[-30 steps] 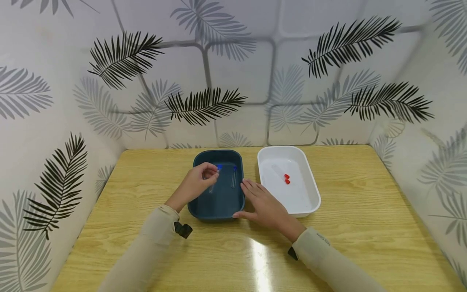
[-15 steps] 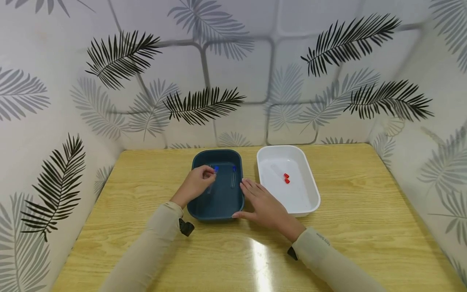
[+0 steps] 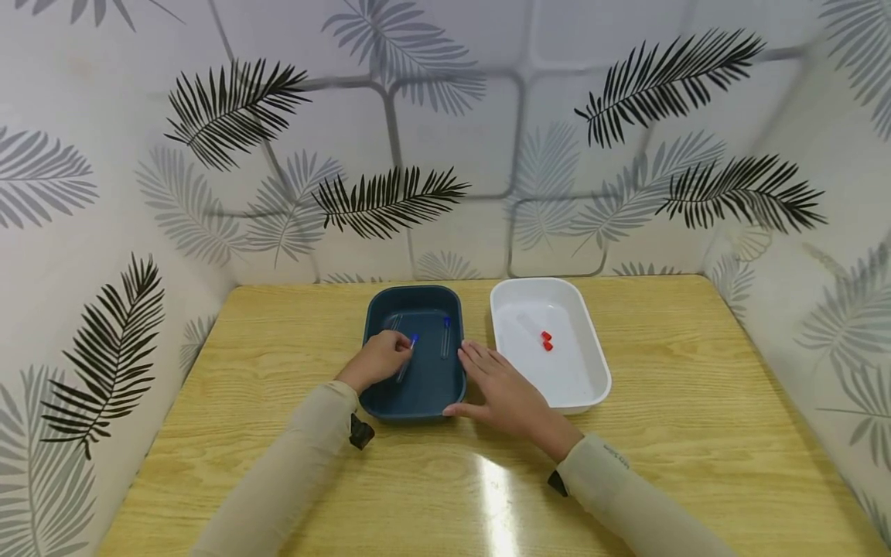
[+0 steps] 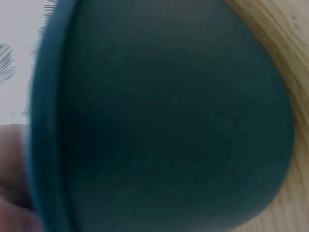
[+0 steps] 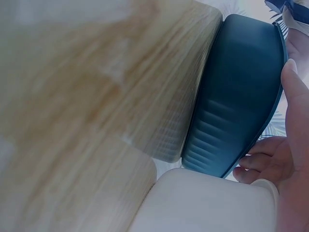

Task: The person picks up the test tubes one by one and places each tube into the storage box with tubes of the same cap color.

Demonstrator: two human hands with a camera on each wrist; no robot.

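Note:
My left hand [image 3: 381,357] reaches into the dark teal tray [image 3: 376,408] and pinches a clear test tube with a blue cap [image 3: 414,339] between thumb and fingers. A second blue-capped test tube [image 3: 445,340] lies to its right on the tray floor. Beyond my left hand, a faint clear tube [image 3: 396,320] shows partly. My right hand [image 3: 501,391] rests on the tray's right rim, fingers extended and thumb at the near corner; in the right wrist view the thumb [image 5: 292,79] touches that rim. The tray wall [image 4: 169,116] fills the left wrist view, leaving the tube hidden there.
A white tray [image 3: 599,363] stands on the wooden table [image 3: 682,402] close to the right of the teal one. Two small red pieces [image 3: 547,341] and a faint clear tube-like shape [image 3: 530,325] lie in it. Leaf-patterned walls [image 3: 445,139] enclose the table.
My left hand has moved nearer to me within the teal tray, bringing the pinched blue-capped tube with it. The faint tube beyond shows more. My right hand stays in place.

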